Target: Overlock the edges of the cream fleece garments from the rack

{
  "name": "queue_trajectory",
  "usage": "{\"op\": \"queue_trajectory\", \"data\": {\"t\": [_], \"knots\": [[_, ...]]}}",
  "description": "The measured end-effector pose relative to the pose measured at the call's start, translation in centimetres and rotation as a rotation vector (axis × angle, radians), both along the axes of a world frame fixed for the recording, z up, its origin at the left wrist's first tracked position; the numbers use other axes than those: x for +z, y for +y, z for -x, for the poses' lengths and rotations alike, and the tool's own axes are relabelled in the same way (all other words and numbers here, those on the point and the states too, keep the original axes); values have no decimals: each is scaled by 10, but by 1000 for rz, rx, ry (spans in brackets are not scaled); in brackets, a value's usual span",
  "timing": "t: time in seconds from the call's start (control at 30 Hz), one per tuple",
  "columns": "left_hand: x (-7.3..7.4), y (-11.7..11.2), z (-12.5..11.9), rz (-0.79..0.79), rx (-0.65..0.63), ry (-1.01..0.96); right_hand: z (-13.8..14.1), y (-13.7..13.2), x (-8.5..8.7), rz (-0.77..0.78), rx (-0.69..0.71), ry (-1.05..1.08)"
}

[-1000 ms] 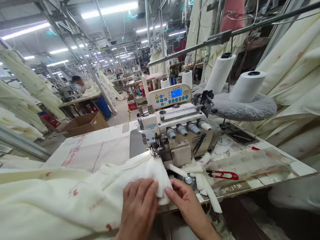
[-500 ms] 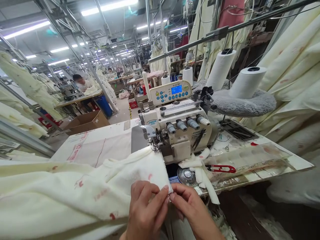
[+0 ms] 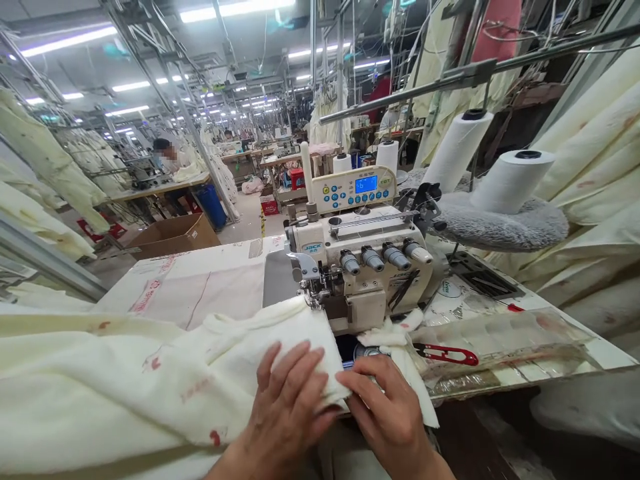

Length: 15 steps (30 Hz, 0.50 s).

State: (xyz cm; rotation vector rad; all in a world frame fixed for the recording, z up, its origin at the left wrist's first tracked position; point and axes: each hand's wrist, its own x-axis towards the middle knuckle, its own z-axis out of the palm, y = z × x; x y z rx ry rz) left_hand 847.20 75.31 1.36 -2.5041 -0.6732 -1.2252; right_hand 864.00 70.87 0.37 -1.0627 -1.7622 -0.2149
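Cream fleece cloth [image 3: 240,373] with small reddish prints spreads across the left of the table and runs up to the presser foot of a white overlock sewing machine [image 3: 365,267]. My left hand [image 3: 293,400] lies on the cloth near its right edge, fingers spread and somewhat blurred. Just right of it, my right hand [image 3: 390,407] pinches that edge between thumb and fingers. The fingertips under the cloth are hidden. Beyond my right hand lie cream fabric scraps [image 3: 407,363] and red-handled thread snips [image 3: 447,355].
Cones of white thread [image 3: 515,183] stand behind the machine at the right, by a grey fluffy pad [image 3: 505,223]. A cardboard box [image 3: 173,233] sits on the floor past the table. A person [image 3: 170,160] works at another table. Cream garments hang on both sides.
My left hand has gone from pinching the cloth's edge to lying spread on top of it. My right hand stays at the edge. The view has shifted slightly.
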Motion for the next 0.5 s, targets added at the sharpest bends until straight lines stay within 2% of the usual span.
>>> {"op": "queue_trajectory", "data": {"t": [0.07,0.13,0.27,0.4,0.5], "knots": [[-1,7,7,59,99,150,0,1,-1,-6,1,2],[1,12,12,74,142,256,0,2,-1,-21,10,0],[8,17,16,40,127,297,0,6,0,-43,11,1],[13,21,15,38,170,360,-1,15,3,-26,-1,-2],[18,23,14,101,194,378,-3,21,5,-23,-2,-9]]}}
